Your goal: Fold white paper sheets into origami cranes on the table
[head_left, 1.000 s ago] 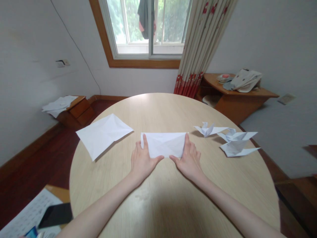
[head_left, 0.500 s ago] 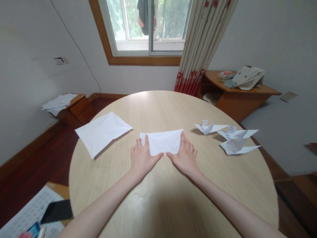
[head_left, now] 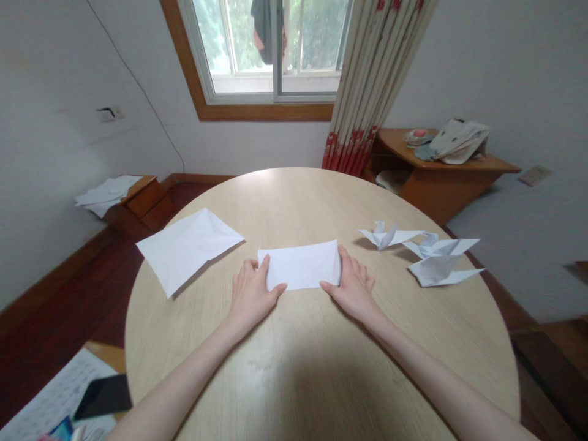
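Observation:
A white sheet folded into a long rectangle (head_left: 301, 266) lies on the round wooden table (head_left: 294, 343). My left hand (head_left: 252, 291) grips its left end, thumb along the near edge and index finger on top. At the right end, my right hand (head_left: 351, 283) grips the paper, its thumb on the near corner and its other fingers curled beside the edge. The thumbs are apart, with the near edge of the paper showing between them.
To the left lies a creased white sheet (head_left: 190, 250). Several folded paper birds (head_left: 434, 263) stand on the right of the table. A black phone (head_left: 103, 395) and a printed sheet (head_left: 50, 392) are at the lower left, beyond the table edge.
Both thumbs have slid outward along the near edge of the folded paper, away from each other. My left hand has shifted a little to the left.

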The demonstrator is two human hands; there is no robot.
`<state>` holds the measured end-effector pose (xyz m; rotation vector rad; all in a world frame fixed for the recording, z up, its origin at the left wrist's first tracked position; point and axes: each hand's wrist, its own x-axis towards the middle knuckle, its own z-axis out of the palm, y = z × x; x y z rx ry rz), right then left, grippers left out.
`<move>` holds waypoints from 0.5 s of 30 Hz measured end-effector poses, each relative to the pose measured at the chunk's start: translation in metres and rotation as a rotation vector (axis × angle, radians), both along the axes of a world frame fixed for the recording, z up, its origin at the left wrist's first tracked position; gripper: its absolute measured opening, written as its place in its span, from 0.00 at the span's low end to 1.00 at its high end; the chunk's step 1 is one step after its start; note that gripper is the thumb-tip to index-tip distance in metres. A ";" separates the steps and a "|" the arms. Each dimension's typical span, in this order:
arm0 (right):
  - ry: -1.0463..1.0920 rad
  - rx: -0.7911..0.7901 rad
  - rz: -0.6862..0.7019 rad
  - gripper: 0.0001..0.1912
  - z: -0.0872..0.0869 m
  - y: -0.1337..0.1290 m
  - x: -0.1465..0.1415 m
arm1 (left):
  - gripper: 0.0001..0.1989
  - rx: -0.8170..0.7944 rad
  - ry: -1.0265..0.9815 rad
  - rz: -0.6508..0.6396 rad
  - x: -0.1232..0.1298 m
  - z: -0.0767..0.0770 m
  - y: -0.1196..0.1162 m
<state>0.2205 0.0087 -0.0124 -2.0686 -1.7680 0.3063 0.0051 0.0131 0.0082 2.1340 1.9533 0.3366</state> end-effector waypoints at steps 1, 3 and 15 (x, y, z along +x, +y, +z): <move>-0.004 -0.014 -0.003 0.44 0.001 0.001 0.003 | 0.34 -0.009 -0.011 -0.009 -0.003 -0.001 0.001; 0.006 -0.048 -0.001 0.43 0.003 0.002 0.010 | 0.33 -0.033 -0.034 -0.024 -0.008 -0.003 0.004; 0.065 -0.059 0.068 0.38 -0.006 0.014 0.044 | 0.33 -0.168 -0.215 -0.153 -0.042 -0.005 0.021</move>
